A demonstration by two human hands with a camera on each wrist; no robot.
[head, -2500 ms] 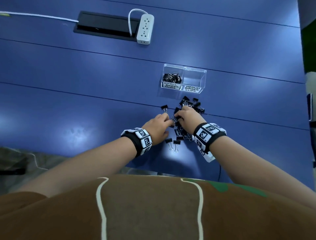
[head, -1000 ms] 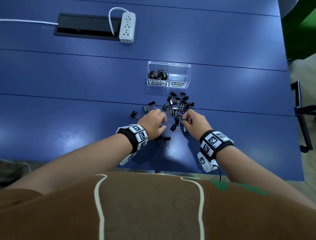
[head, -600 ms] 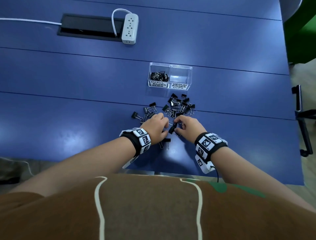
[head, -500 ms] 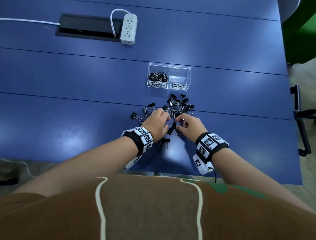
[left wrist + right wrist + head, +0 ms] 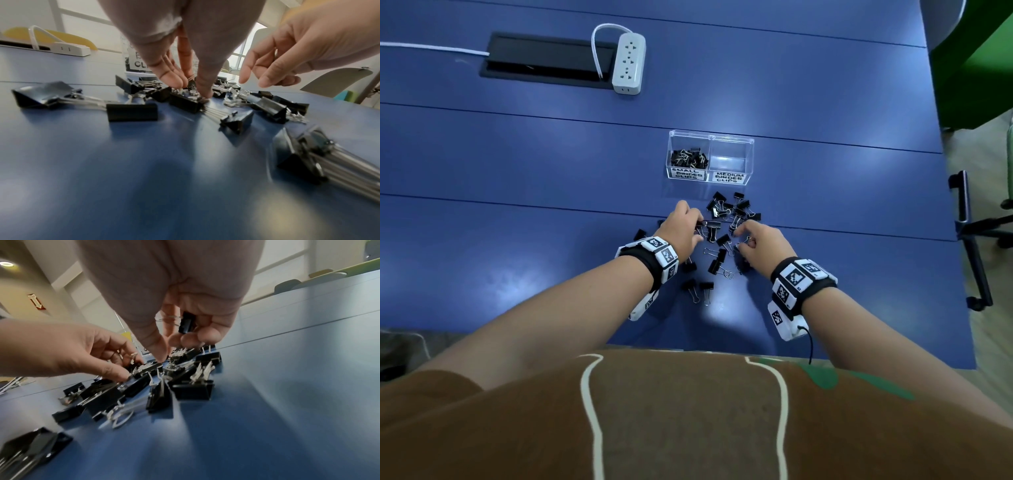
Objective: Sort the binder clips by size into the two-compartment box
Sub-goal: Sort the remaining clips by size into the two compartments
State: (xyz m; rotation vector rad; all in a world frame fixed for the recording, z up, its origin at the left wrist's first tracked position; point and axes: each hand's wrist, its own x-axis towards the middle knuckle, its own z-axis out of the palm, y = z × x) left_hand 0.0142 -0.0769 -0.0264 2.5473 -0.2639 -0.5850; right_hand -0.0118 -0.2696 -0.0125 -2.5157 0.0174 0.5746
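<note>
A clear two-compartment box (image 5: 749, 161) stands beyond the pile; its left side, labelled small, holds several small clips (image 5: 688, 158), and the right side, labelled medium, looks empty. Black binder clips (image 5: 732, 210) lie scattered before it. My left hand (image 5: 700, 226) reaches into the pile's left part, and its thumb and fingers (image 5: 190, 86) pinch at a clip (image 5: 186, 102) lying on the table. My right hand (image 5: 739, 240) hovers just right of it, with fingers curled round a black clip (image 5: 186, 322) in the palm while the thumb (image 5: 159, 352) points down at the pile.
A white power strip (image 5: 628, 63) and a black cable hatch (image 5: 544, 60) lie far back left. The blue table's (image 5: 517, 164) near edge is close to my body. A chair base (image 5: 976, 233) stands off the right edge.
My left hand has crept forward into the pile's left part. The right hand has stayed over the pile with its fingers curled.
</note>
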